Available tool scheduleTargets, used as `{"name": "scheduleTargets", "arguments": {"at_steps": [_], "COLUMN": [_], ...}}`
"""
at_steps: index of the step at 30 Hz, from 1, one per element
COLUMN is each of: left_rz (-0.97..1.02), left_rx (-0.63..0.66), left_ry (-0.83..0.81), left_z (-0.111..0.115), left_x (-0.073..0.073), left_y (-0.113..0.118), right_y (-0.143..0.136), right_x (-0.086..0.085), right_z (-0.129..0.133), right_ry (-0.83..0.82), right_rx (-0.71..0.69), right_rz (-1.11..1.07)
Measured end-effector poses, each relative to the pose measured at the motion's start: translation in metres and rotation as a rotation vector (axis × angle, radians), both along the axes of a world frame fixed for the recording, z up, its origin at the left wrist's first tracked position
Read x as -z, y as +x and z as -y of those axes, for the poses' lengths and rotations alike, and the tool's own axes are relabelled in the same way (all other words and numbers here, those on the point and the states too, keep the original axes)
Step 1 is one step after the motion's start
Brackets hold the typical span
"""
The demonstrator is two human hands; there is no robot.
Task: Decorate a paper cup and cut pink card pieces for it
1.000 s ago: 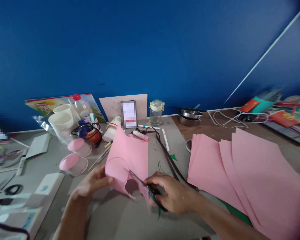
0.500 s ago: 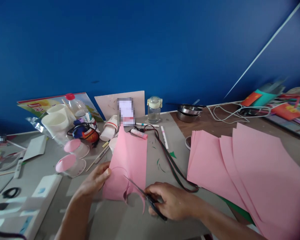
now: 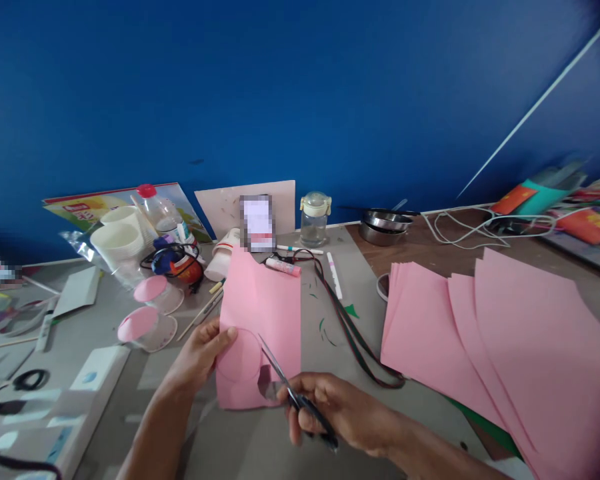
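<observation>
My left hand (image 3: 205,353) pinches the left edge of a pink paper sheet (image 3: 277,300), its thumb on top. A round outline is drawn on the sheet beside the thumb, and a curved cut-out gap shows at its lower right part. In my right hand (image 3: 337,407) are scissors (image 3: 307,408) with black handles. Their blades point up and left, over the paper between the outline and the gap. Whether the blades touch the paper I cannot tell. The far end of the sheet rises, bent, towards a propped phone (image 3: 258,223).
Several pink sheets (image 3: 430,320) lie fanned at the right. Behind the work are a lidded jar (image 3: 315,220), a glue stick (image 3: 283,267) and a white marker (image 3: 335,275). A dark strap (image 3: 353,330) curves between. Pink-covered cups (image 3: 147,327) lie left, near a white box (image 3: 93,380).
The sheet's lower part has shifted and lies flatter, and its hanging strip no longer shows. My left thumb reaches further onto it. The scissors have tilted more upright. The view has moved slightly.
</observation>
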State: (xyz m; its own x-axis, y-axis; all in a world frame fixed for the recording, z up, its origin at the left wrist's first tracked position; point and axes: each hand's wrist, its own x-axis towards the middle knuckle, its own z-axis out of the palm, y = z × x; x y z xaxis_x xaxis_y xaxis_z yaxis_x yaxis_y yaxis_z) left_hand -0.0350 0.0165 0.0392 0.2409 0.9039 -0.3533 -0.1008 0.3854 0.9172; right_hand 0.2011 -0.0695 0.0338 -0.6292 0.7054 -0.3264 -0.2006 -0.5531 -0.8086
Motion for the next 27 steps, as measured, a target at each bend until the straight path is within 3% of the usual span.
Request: {"name": "scheduleTargets", "arguments": {"at_steps": [6, 13, 27], "left_rz": [0.05, 0.031, 0.017], "left_rx": [-0.028, 0.031, 0.059], "left_ry": [-0.025, -0.05, -0.09], "left_z": [0.002, 0.003, 0.004], "left_x": [0.001, 0.006, 0.005], "left_y": [0.008, 0.016, 0.017], "right_y": [-0.007, -0.019, -0.023], "right_x": [-0.001, -0.002, -0.002], "right_z": [0.009, 0.006, 0.001], "right_ry": [0.016, -0.013, 0.044], "right_rx": [0.097, 0.19, 0.193], "right_rz": [-0.094, -0.044, 0.001]}}
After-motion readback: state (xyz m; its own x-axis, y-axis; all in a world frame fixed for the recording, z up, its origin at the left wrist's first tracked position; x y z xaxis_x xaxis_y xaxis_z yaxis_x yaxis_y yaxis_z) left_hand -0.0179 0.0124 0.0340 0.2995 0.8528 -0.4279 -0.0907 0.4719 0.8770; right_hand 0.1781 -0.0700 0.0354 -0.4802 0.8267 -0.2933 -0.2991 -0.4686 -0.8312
